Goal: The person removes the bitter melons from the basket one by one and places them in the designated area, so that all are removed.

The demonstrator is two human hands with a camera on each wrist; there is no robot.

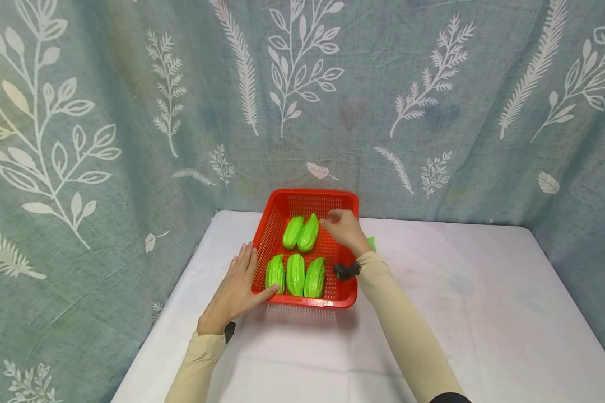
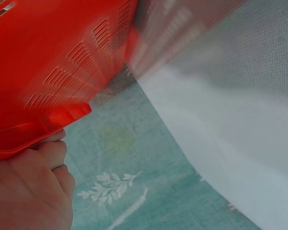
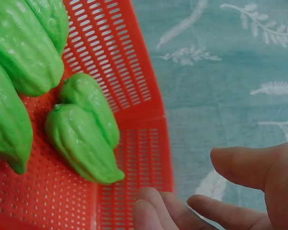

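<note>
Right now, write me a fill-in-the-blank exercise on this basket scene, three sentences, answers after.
1. The red basket holds ____ green gourds.
2. The left hand rests against the basket's ____ side.
3. The right hand, holding nothing, hovers over the basket, whose colour is ____.

Missing words: five; left; red

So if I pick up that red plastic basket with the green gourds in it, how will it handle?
The red perforated plastic basket looks thin-walled, so it may flex slightly. The five green ridged gourds lie loose and would probably slide or roll if it tilts. The left hand steadying one side suggests it slides easily on the white table.
</note>
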